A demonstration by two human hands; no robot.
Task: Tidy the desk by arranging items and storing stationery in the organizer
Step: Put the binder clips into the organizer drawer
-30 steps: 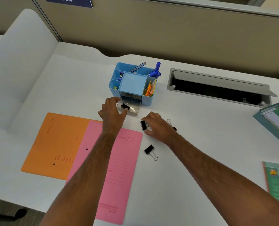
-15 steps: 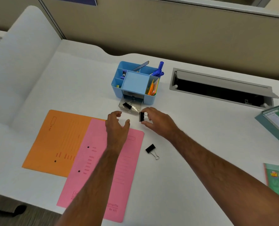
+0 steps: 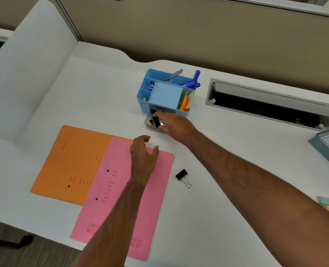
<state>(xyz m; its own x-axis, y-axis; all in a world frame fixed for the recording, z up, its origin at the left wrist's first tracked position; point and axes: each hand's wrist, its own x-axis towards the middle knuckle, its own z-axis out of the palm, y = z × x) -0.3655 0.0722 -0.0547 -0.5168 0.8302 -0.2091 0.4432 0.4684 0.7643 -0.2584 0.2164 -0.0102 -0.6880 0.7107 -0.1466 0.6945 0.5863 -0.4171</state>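
**Small steel clips, one in the fingers and one still loose**

The right hand (image 3: 171, 125) reaches out to the open drawer (image 3: 150, 122) at the foot of the blue organizer (image 3: 166, 93), with its fingertips pinched on a black binder clip (image 3: 156, 121) held just over the drawer's mouth. Whether the clip is already resting on what lies inside is too small to tell. The left hand (image 3: 143, 153) hovers nearer the body over the top corner of the pink folder (image 3: 121, 199), fingers loosely curled and holding nothing. Beside it, on its outer side, the orange folder (image 3: 71, 160) lies partly tucked under the pink one.

A second binder clip (image 3: 182, 175) sits on the white surface (image 3: 208, 218) between the two forearms, just off the pink folder's edge and nearer the body than the right hand, with its wire handles pointing towards the person.

These clips look light, rigid and springy — sprung steel, smooth-sided, nothing to break. A clip that size is likely to skate on the surface if pushed, so the sound hold is a pinch across the black body from both flat sides, or on the wire loops, which give the fingers something to hook. Squeezing the loops together would open the jaw, which is not wanted here — the body is probably the safer place. The drawer is shallow, so a low release should keep the clip from bouncing out.
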